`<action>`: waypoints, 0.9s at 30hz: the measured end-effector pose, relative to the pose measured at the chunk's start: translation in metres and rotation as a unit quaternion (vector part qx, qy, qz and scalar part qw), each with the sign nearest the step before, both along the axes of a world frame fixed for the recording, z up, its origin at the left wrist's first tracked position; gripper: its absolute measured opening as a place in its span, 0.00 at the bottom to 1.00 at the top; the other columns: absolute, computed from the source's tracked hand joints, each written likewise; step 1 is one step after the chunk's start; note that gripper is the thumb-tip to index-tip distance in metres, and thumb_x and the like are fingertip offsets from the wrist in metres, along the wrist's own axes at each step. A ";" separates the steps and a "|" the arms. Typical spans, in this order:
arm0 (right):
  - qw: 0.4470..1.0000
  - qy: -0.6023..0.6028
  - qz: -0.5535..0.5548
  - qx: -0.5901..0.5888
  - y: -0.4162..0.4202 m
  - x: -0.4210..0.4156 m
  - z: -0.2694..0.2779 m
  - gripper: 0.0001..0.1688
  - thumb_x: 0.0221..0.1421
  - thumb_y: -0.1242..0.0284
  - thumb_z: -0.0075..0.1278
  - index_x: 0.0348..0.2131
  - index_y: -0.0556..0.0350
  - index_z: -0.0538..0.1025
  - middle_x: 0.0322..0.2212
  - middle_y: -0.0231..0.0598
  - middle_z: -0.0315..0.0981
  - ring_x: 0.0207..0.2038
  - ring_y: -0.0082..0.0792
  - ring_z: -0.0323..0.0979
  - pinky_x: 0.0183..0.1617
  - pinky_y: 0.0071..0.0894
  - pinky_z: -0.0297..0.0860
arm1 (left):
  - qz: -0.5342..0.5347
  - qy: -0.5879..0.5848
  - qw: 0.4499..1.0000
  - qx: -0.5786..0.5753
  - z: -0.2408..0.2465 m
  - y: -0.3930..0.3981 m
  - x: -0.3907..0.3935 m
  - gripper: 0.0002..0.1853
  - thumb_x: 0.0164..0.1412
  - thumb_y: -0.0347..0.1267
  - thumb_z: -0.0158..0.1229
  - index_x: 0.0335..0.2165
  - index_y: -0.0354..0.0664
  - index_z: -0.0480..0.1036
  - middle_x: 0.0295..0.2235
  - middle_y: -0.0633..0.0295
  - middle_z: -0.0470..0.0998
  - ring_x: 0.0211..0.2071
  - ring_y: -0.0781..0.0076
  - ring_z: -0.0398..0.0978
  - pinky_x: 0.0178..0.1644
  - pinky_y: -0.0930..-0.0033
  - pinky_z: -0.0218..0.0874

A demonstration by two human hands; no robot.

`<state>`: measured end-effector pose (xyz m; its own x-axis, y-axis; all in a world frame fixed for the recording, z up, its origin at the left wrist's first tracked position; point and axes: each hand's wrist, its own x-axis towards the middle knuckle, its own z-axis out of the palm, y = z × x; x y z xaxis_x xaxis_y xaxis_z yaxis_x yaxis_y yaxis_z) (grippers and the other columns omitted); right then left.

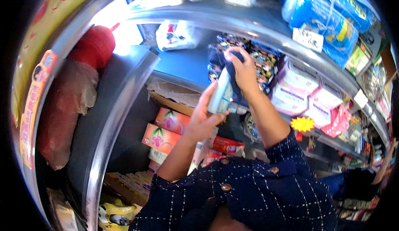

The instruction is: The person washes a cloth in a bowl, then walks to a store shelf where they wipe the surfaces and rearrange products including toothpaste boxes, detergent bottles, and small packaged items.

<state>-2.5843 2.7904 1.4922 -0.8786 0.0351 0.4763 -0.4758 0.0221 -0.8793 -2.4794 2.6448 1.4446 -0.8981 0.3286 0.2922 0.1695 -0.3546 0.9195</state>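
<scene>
My left hand (204,118) grips the lower end of a pale blue, slim pack (220,92), which is held at a slant. A bunched dark navy cloth (232,72) is in my right hand (246,70) and lies against the upper part and right side of that pack. What the pack contains cannot be made out. Just behind my right hand, dark packs with a colourful pattern (265,59) sit on the dark shelf (184,66). To their right are stacked white and pink boxes (294,87).
A metal shelf edge (218,20) curves above my hands, with blue plastic-wrapped packs (324,16) on the upper shelf. A white printed pack (177,36) stands at the back. Orange boxes (159,137) lie below my left arm. Left, a red wrapped item (93,45) rests on another shelf.
</scene>
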 end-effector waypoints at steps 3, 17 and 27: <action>0.972 -0.213 0.069 -0.076 0.000 0.001 0.010 0.18 0.51 0.63 0.48 0.39 0.54 0.74 0.28 0.35 0.71 0.28 0.30 0.71 0.33 0.28 0.67 | -0.036 -0.063 0.990 0.122 -0.005 0.003 0.000 0.42 0.45 0.16 0.48 0.59 0.43 0.44 0.49 0.57 0.61 0.44 0.69 0.68 0.41 0.72 0.64; 0.993 0.074 0.008 0.089 -0.041 0.044 -0.055 0.33 0.51 0.69 0.46 0.55 0.60 0.56 0.43 0.45 0.61 0.43 0.31 0.63 0.48 0.30 0.61 | 0.173 -0.166 0.947 0.212 -0.018 0.027 -0.013 0.20 0.67 0.40 0.34 0.54 0.47 0.51 0.47 0.62 0.63 0.48 0.70 0.63 0.53 0.66 0.55; 0.981 -0.106 0.113 -0.114 -0.026 0.009 -0.017 0.18 0.47 0.65 0.51 0.37 0.56 0.71 0.25 0.28 0.67 0.25 0.20 0.64 0.28 0.21 0.63 | 0.108 0.048 0.993 -0.011 -0.009 0.023 -0.012 0.28 0.62 0.35 0.46 0.56 0.41 0.47 0.42 0.62 0.63 0.37 0.79 0.62 0.40 0.75 0.59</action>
<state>-2.5756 2.7646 1.4755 -0.9546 -0.0885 0.2844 -0.2516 -0.2715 -0.9290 -2.4911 2.6677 1.4358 -0.9168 0.1380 0.3748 0.3268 -0.2802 0.9026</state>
